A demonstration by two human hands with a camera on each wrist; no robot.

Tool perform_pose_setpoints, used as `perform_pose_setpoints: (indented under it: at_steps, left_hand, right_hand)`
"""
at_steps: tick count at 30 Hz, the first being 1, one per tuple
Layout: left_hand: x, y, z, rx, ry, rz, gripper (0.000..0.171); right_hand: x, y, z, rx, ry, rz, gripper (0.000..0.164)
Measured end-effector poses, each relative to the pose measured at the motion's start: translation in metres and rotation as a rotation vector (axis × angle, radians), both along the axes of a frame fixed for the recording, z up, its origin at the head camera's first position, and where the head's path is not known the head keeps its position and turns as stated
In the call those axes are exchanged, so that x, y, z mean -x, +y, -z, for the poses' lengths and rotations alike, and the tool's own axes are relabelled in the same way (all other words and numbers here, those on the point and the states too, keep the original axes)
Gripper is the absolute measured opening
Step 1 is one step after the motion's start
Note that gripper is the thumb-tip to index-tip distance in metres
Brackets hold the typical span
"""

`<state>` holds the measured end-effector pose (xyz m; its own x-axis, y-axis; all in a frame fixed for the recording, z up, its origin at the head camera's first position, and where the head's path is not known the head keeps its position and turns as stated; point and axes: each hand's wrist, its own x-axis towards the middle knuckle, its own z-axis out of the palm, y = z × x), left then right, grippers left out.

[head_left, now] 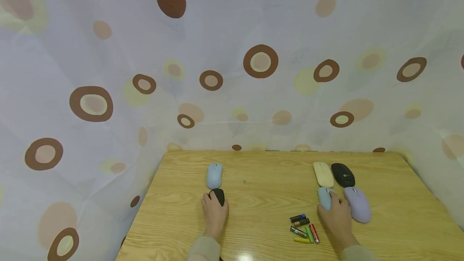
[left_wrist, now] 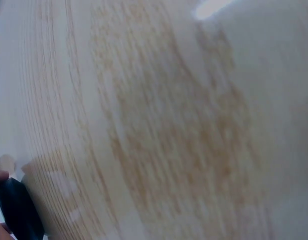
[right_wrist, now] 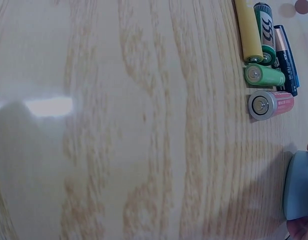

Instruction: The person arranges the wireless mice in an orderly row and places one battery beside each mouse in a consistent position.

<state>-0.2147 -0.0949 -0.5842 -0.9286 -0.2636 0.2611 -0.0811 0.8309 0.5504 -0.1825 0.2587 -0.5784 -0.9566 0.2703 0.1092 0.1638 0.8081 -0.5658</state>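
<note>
My left hand (head_left: 215, 214) grips a black computer mouse (head_left: 218, 195) on the wooden table. In the left wrist view, fingertips show along the edges of that black mouse (left_wrist: 19, 210). Just beyond it lies a light blue mouse (head_left: 214, 175). On the right, my right hand (head_left: 338, 217) holds another light blue mouse (head_left: 324, 197) by its sides, and the palm hides its rear. This mouse (right_wrist: 300, 185) shows only partly in the right wrist view. A cream mouse (head_left: 323, 174), a black mouse (head_left: 342, 175) and a lilac mouse (head_left: 357, 204) lie close around the right hand.
Several batteries lie left of the right hand, among them a red one (head_left: 314, 233), a green one (head_left: 309, 234) and a yellow one (head_left: 301, 240). A spotted cloth (head_left: 232, 100) hangs behind the wooden table (head_left: 268, 200) and along its sides.
</note>
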Motion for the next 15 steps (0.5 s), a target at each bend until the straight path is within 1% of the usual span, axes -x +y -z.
perform_pose_setpoints:
  at_steps: [9,15]
  left_hand:
    - [-0.0014,0.0002,-0.0027,-0.001,0.005,0.001,0.044]
    - [-0.0008,-0.0001,-0.0017,0.017,-0.003,0.001,0.044]
  right_hand:
    - [0.0007,-0.0011,-0.0015,0.012,-0.001,0.009,0.062]
    - [-0.0002,-0.0053,-0.0035,0.029,0.031,0.004,0.061]
